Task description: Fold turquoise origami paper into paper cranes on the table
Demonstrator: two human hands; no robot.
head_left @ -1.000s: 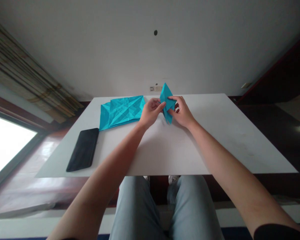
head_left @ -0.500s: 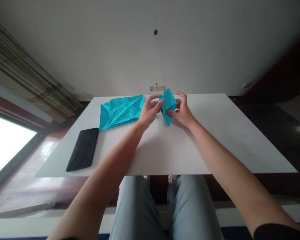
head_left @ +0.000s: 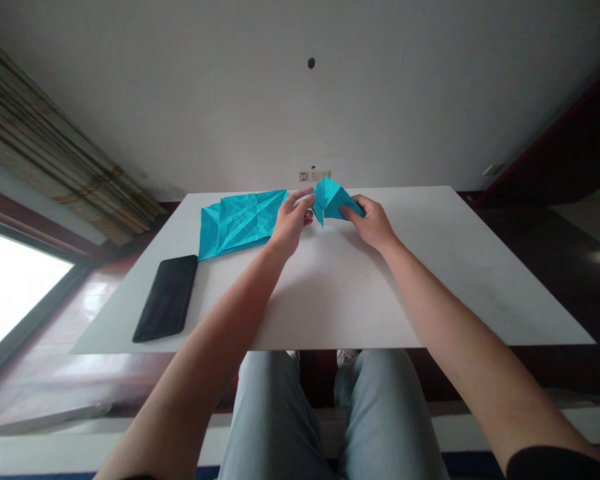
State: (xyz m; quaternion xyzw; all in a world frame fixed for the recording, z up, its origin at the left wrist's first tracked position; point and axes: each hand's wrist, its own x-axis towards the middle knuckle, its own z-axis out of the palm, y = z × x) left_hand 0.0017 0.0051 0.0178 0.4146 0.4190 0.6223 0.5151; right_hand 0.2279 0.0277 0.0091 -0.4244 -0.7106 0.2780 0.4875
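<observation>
A small piece of folded blue paper (head_left: 334,198) is held above the far part of the white table, its folds spread into points. My right hand (head_left: 373,222) pinches its right end, thumb in front and fingers behind. At the paper's left edge is my left hand (head_left: 291,217), thumb and index finger closed together against it. Some of the left fingertips are hard to make out. Just left of that hand lies a larger, creased blue paper (head_left: 245,223), flat on the table.
A black phone-like slab (head_left: 166,298) lies at the left of the white table (head_left: 460,287). Behind the table stands a wall with sockets (head_left: 314,177). A curtain (head_left: 65,147) and a bright window are on the left. My legs are under the front edge.
The small folded paper has turned from upright to slanting down rightward. My right hand has shifted its grip to the right end, and my left hand has moved slightly left.
</observation>
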